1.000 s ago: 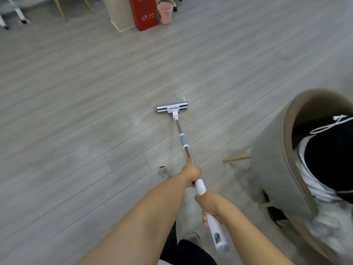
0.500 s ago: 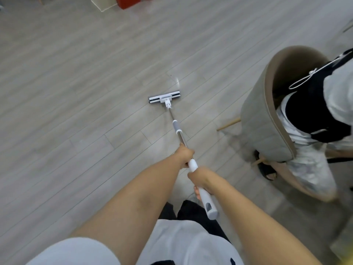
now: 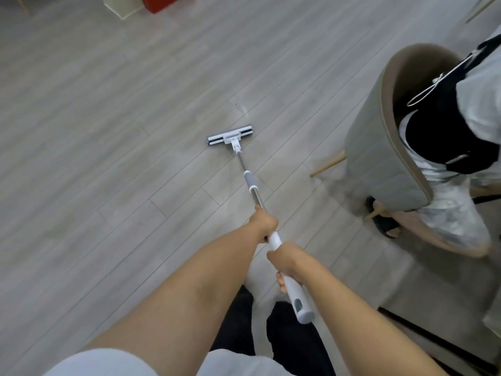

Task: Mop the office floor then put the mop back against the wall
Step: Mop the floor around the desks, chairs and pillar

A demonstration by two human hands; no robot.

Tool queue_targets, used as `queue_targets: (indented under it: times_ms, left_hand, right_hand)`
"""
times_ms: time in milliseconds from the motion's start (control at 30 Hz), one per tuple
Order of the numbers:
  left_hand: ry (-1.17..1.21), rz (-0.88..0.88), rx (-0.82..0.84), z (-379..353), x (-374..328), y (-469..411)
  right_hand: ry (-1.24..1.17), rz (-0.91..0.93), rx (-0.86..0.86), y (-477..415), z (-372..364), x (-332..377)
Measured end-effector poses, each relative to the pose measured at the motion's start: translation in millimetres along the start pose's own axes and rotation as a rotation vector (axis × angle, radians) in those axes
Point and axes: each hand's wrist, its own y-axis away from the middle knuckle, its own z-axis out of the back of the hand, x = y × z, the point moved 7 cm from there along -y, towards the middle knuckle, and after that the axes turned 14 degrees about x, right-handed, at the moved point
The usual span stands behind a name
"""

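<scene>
At lower centre the right hand [image 3: 284,260] is wrapped around the white grip of the mop [image 3: 249,183], the left hand [image 3: 264,225] closed on its shaft just above, the mop head [image 3: 230,137] flat on the floor [image 3: 95,118] mid-frame. Mopping is underway; the next stroke should steer clear of the occupied chair [image 3: 379,147] at right. No containers are clearly visible.

Floor [image 3: 108,131]: grey wood-grain planks with a smooth, faintly satin finish and a pale sheen just beyond the mop head [image 3: 230,137], which is white glossy plastic with dark ends. Mop shaft [image 3: 242,162]: bright polished metal, then a matt grey sleeve [image 3: 249,181], then a smooth white plastic grip [image 3: 294,291]. Chair at right [image 3: 379,158]: matt grey stitched upholstery with a tan edge trim; its legs [image 3: 326,163] are pale bare wood.
</scene>
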Motion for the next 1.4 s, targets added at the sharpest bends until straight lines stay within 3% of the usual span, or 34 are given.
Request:
queue_targets:
  times_ms: [267, 700, 833, 1167, 1400]
  left_hand:
    - [-0.044, -0.005, -0.012, -15, 50, 19]
    - [0.268, -0.063, -0.01, -218, 207, 111]
    - [0.292, -0.075, -0.033, -252, 232, 124]
    - [0.194, -0.088, -0.104, -216, 254, 102]
    - [0.22, -0.147, -0.178, -129, 201, 64]
  right_hand:
    - [0.029, -0.015, 0.07, -7, -40, -43]
    - [0.233, -0.003, 0.096, 25, -60, -290]
    - [0.271, 0.0, 0.088, 33, -61, -330]
    - [0.191, 0.09, -0.021, -7, -99, -319]
    - [0.274, 0.162, -0.047, -30, -85, -205]
